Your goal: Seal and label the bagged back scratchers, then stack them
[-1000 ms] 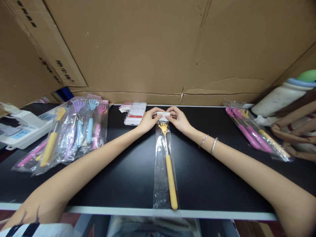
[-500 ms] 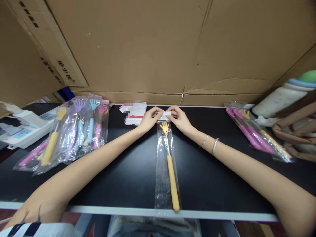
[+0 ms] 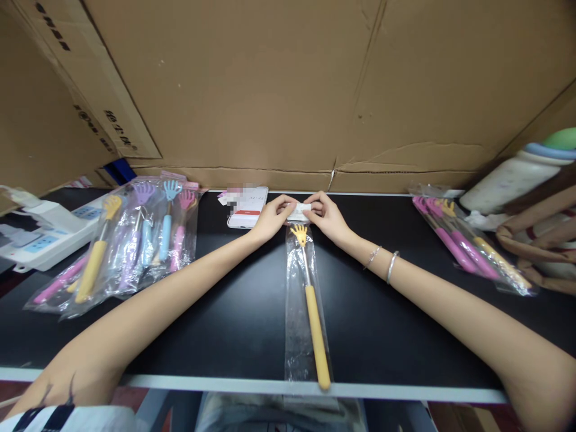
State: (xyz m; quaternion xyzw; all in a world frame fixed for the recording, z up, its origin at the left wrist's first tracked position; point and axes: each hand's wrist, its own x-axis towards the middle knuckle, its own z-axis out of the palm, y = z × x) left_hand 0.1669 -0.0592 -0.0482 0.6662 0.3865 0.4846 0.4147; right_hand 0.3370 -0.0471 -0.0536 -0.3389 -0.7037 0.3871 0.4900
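**Both hands pinching the top of a bagged back scratcher**

Left hand and right hand met at the far side of the counter. Thumbs and fingertips closed on the white strip at the top of a clear bag, one hand at each end of it.

Inside the bag, a yellow back scratcher: small hand-shaped head just under the strip, thin metal shaft, long yellow grip. Lying flat and lengthwise, head away from the body, grip end reaching the counter's pale front rim. Plastic crinkled and glossy, catching the light.

Two thin bracelets on the right wrist.

Counter top black and matt. To the left, a fanned pile of bagged scratchers in yellow, purple, blue and pink. Beyond that, a white power strip. Just beside the left hand, a white phone, screen up. To the right, well apart, a smaller pile, mostly pink with some yellow. At far right, a white bottle with a blue-and-green top, and tan woven handles in front of it.

Behind everything, a wall of brown cardboard, creased and dented. A printed carton leaning at left.
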